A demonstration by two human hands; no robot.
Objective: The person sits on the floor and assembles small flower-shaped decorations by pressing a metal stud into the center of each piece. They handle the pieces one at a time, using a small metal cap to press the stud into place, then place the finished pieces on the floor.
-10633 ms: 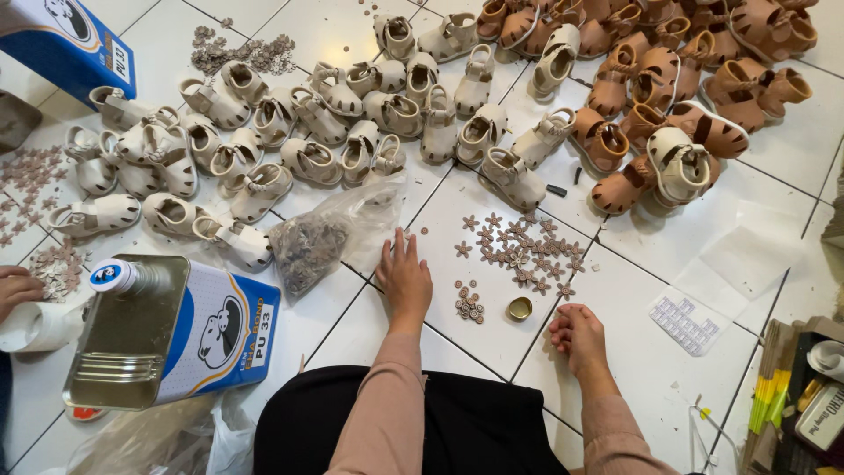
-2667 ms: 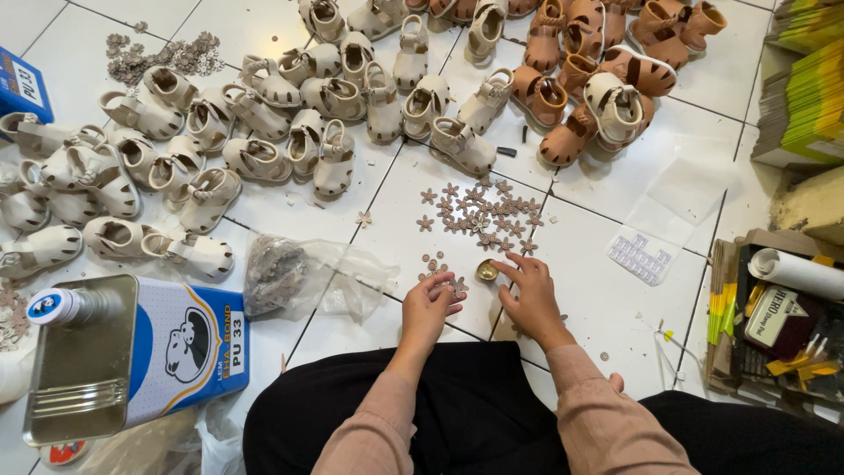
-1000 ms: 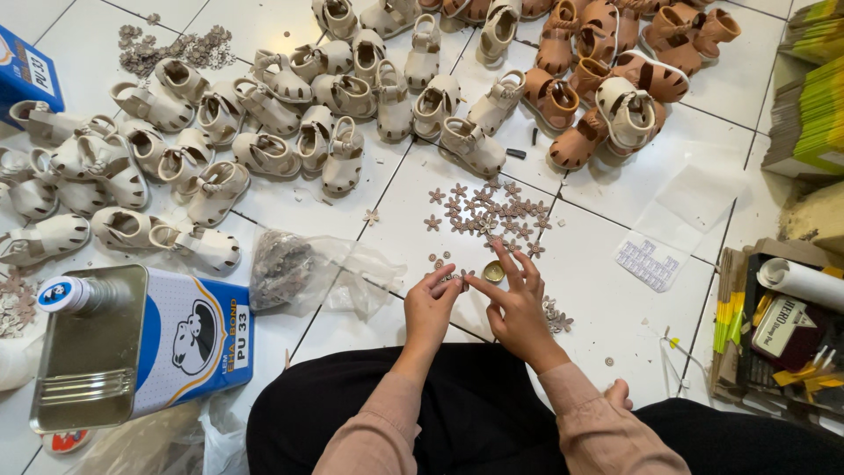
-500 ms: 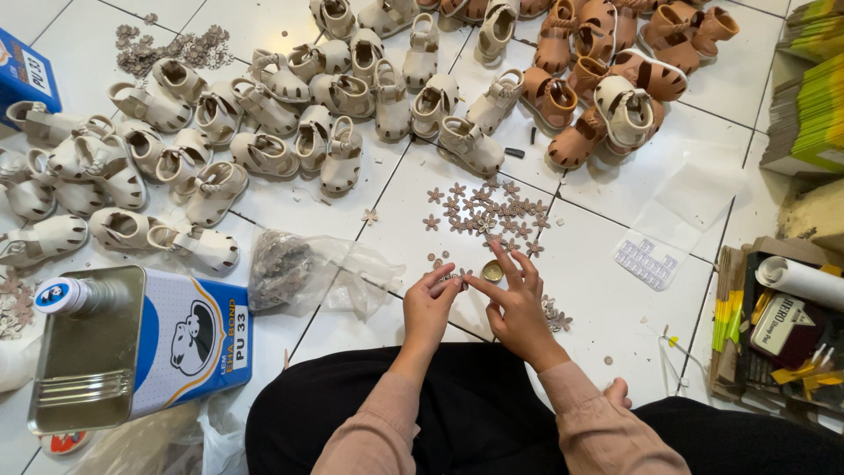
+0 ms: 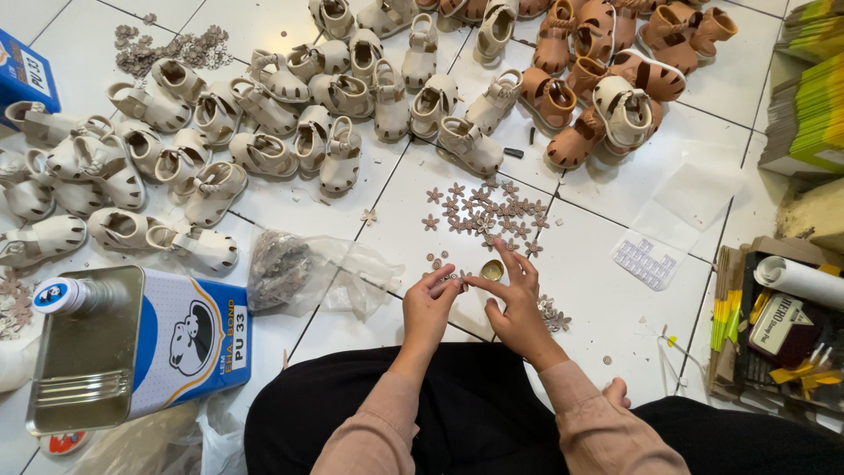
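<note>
Both hands meet over the white tiled floor in front of my lap. My left hand (image 5: 428, 310) and my right hand (image 5: 514, 303) pinch one small flower-shaped leather piece (image 5: 459, 279) between their fingertips. A small round gold cap (image 5: 492, 269) lies on the tile just beyond the right fingers. Several more brown flower pieces (image 5: 483, 214) are spread out on the floor farther ahead. A few lie beside the right wrist (image 5: 552, 317).
Rows of small beige sandals (image 5: 264, 114) and tan sandals (image 5: 607, 79) cover the far floor. A clear plastic bag of pieces (image 5: 290, 268) lies left. A blue and white glue tin (image 5: 141, 343) stands at lower left. Boxes, a paper roll (image 5: 796, 281) and stacked cards (image 5: 804, 97) sit right.
My hands have stayed together at the same spot, fingers shifting slightly around the small flower piece. Much earlier they were apart and flat on the floor.
</note>
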